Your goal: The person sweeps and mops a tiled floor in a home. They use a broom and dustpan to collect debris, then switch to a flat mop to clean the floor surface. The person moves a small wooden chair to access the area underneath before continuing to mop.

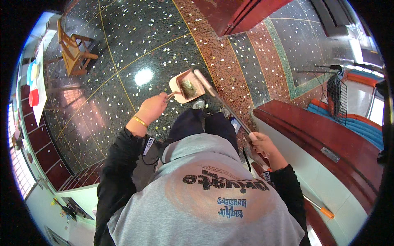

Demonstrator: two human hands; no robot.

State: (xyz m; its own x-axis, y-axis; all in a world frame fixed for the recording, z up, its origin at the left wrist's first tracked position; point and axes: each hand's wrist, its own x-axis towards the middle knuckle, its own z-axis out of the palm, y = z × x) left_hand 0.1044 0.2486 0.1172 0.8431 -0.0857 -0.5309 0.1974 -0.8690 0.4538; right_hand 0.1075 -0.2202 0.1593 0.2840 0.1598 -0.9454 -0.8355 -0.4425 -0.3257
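My left hand [151,107], with a gold bracelet at the wrist, grips the short handle of a pale pink dustpan [181,99]. The pan rests on the floor before my feet, its comb-like row of teeth towards my hand. Greyish-green debris [189,87] lies inside it. In my right hand [264,145] is the upper part of a broom [230,110] with a long metal pole. The broom slants down and away to its pinkish lower end, beside the pan's right edge. Its bristles are mostly hidden; only a dark patch shows at the tip.
Dark speckled terrazzo floor [147,52] surrounds the pan. A wooden chair [74,50] stands at the far left. A dark red ledge [314,135] runs along my right. An orange-ended pole [326,212] lies below my right sleeve. A red wooden post [243,18] stands ahead.
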